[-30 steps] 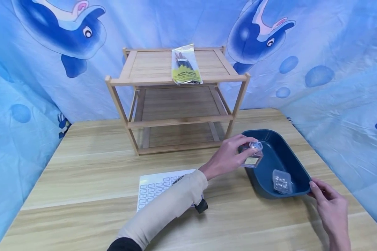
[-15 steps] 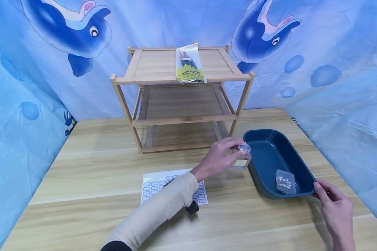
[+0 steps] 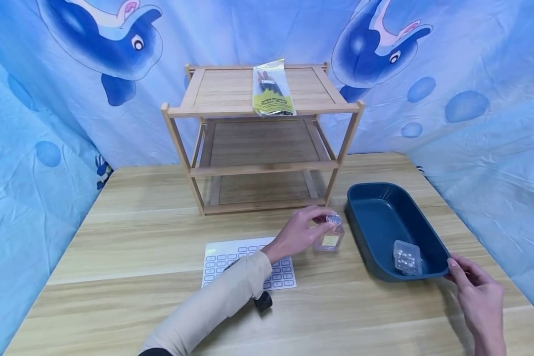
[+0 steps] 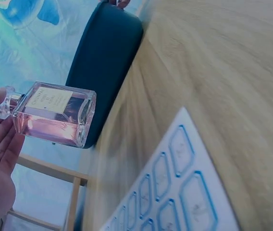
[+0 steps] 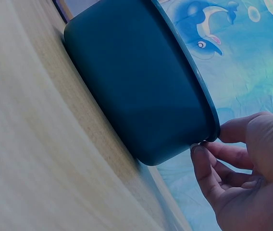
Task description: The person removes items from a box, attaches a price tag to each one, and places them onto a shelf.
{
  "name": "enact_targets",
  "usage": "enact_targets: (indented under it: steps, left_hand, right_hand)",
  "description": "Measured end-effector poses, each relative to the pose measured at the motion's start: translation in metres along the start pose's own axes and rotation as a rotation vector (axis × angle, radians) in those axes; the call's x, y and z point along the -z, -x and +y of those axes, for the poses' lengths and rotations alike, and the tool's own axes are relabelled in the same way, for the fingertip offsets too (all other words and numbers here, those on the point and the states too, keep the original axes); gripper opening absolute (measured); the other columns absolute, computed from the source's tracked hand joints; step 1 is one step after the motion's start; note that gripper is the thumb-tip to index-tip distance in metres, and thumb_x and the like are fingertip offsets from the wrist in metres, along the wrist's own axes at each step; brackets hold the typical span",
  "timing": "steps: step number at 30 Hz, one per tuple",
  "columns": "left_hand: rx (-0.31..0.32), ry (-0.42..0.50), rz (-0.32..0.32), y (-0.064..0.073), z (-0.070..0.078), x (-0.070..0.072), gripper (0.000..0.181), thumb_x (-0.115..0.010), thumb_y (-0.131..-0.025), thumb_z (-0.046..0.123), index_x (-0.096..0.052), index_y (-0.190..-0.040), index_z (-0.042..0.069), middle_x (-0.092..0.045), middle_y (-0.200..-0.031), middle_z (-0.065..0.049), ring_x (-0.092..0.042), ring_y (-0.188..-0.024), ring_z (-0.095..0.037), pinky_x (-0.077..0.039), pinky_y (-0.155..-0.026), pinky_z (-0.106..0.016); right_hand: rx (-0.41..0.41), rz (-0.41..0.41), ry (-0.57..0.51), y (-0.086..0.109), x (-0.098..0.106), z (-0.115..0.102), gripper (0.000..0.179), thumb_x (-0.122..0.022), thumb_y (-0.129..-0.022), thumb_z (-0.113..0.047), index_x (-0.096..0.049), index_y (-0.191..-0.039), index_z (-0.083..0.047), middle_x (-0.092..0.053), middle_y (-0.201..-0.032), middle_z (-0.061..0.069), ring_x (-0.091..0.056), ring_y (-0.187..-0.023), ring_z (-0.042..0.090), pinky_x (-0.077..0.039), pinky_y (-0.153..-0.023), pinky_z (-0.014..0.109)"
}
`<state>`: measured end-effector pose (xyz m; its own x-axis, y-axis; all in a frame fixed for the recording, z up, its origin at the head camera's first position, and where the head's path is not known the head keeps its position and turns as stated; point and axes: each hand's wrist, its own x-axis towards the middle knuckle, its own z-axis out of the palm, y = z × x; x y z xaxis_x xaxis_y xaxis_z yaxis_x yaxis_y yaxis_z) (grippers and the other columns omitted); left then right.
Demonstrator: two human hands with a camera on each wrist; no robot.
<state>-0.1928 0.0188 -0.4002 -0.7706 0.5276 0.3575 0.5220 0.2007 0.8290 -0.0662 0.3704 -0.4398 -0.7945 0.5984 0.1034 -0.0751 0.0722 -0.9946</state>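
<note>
My left hand (image 3: 295,235) pinches the clear stopper of a square glass perfume bottle (image 4: 55,113) between thumb and fingers. Pink liquid and a pale label show in the bottle, which is upright in the head view, left of the dark blue basin (image 3: 378,237). With thumb and fingers, my right hand (image 3: 480,296) pinches the basin's near right rim; the right wrist view shows that grip at the basin's lip (image 5: 211,130). Inside the basin, near its front end, lies a small clear plastic box (image 3: 407,258) of silvery beads.
Beneath my left forearm lies a white sheet of blue-outlined labels (image 3: 222,252). A wooden shelf rack (image 3: 262,170) stands at the back of the table, with a packet of artist brushes (image 3: 273,91) on top. Blue dolphin-print curtains (image 3: 231,29) surround the table.
My left hand has carried the perfume bottle from over the basin's left rim leftward and down towards the table. My right hand keeps hold of the basin's rim. The head view has shifted slightly.
</note>
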Motion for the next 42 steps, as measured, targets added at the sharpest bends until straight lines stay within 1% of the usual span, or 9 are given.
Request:
enact_targets:
  steps: [10,15,24,29,32,35,37,39,42]
  left_hand:
    - [0.038,0.01,0.005,0.007,-0.01,0.001,0.03,-0.069,-0.101,0.016,-0.071,-0.129,0.006,-0.07,-0.118,-0.004,-0.063,-0.103,-0.01,-0.053,-0.09,-0.025]
    - [0.088,0.016,-0.005,0.009,-0.013,0.001,0.029,-0.069,-0.101,0.015,-0.071,-0.128,0.005,-0.071,-0.118,-0.005,-0.065,-0.102,-0.012,-0.053,-0.088,-0.025]
    - [0.197,0.024,-0.053,0.007,-0.017,0.007,0.029,-0.066,-0.103,0.019,-0.072,-0.128,0.007,-0.073,-0.116,-0.003,-0.064,-0.095,-0.009,-0.054,-0.082,-0.026]
    - [0.236,0.005,-0.064,0.003,-0.023,0.008,0.03,-0.065,-0.104,0.019,-0.071,-0.129,0.004,-0.073,-0.119,-0.007,-0.064,-0.091,-0.009,-0.054,-0.077,-0.025]
    - [0.253,-0.024,-0.073,0.002,-0.026,0.007,0.029,-0.065,-0.103,0.018,-0.071,-0.127,0.003,-0.074,-0.115,-0.009,-0.063,-0.086,-0.01,-0.054,-0.073,-0.025]
    - [0.253,-0.081,-0.087,0.0,-0.03,0.005,0.027,-0.065,-0.103,0.018,-0.073,-0.124,0.003,-0.075,-0.113,-0.009,-0.066,-0.088,-0.011,-0.054,-0.077,-0.025]
    - [0.252,-0.124,-0.097,-0.001,-0.032,0.004,0.026,-0.065,-0.104,0.019,-0.074,-0.123,0.004,-0.076,-0.114,-0.009,-0.069,-0.095,-0.014,-0.055,-0.083,-0.025]
    - [0.267,-0.163,-0.11,-0.001,-0.034,0.005,0.026,-0.065,-0.104,0.019,-0.075,-0.123,0.004,-0.075,-0.117,-0.01,-0.07,-0.104,-0.017,-0.054,-0.091,-0.027]
    - [0.306,-0.188,-0.128,-0.001,-0.037,0.006,0.025,-0.065,-0.104,0.018,-0.074,-0.123,0.004,-0.074,-0.12,-0.011,-0.068,-0.112,-0.022,-0.053,-0.098,-0.032]
  right_hand:
    - [0.004,0.008,0.002,0.0,0.001,0.0,0.017,-0.069,-0.097,0.0,-0.081,-0.101,-0.013,-0.075,-0.087,-0.011,-0.069,-0.065,0.003,-0.052,-0.062,0.011]
    - [-0.012,0.016,0.018,0.0,0.001,0.0,0.017,-0.07,-0.097,-0.002,-0.081,-0.102,-0.014,-0.075,-0.087,-0.012,-0.068,-0.065,0.002,-0.051,-0.059,0.011]
    - [-0.002,0.017,-0.014,-0.002,-0.001,-0.001,0.017,-0.069,-0.097,0.002,-0.081,-0.102,-0.01,-0.075,-0.089,-0.01,-0.069,-0.066,0.003,-0.053,-0.063,0.011]
    - [0.0,0.016,-0.008,-0.002,-0.001,-0.001,0.017,-0.069,-0.097,0.001,-0.081,-0.102,-0.01,-0.075,-0.09,-0.01,-0.069,-0.066,0.003,-0.053,-0.063,0.012]
    - [-0.006,0.021,-0.004,-0.001,-0.001,-0.001,0.017,-0.069,-0.097,0.001,-0.081,-0.102,-0.011,-0.075,-0.089,-0.01,-0.069,-0.066,0.003,-0.053,-0.063,0.011]
    - [-0.005,0.027,0.003,-0.001,-0.001,0.0,0.017,-0.069,-0.097,0.001,-0.081,-0.102,-0.01,-0.075,-0.089,-0.01,-0.068,-0.066,0.003,-0.053,-0.064,0.011]
    - [-0.002,0.03,-0.003,-0.001,-0.001,0.0,0.017,-0.069,-0.097,0.001,-0.081,-0.102,-0.009,-0.075,-0.089,-0.009,-0.069,-0.066,0.003,-0.053,-0.064,0.011]
    - [0.002,0.029,-0.006,-0.001,-0.002,-0.001,0.016,-0.069,-0.097,0.001,-0.08,-0.103,-0.009,-0.075,-0.089,-0.009,-0.069,-0.066,0.003,-0.053,-0.064,0.011]
    - [0.006,0.025,-0.009,-0.001,-0.002,-0.001,0.016,-0.069,-0.097,0.001,-0.08,-0.103,-0.008,-0.075,-0.088,-0.008,-0.069,-0.065,0.003,-0.053,-0.064,0.011]
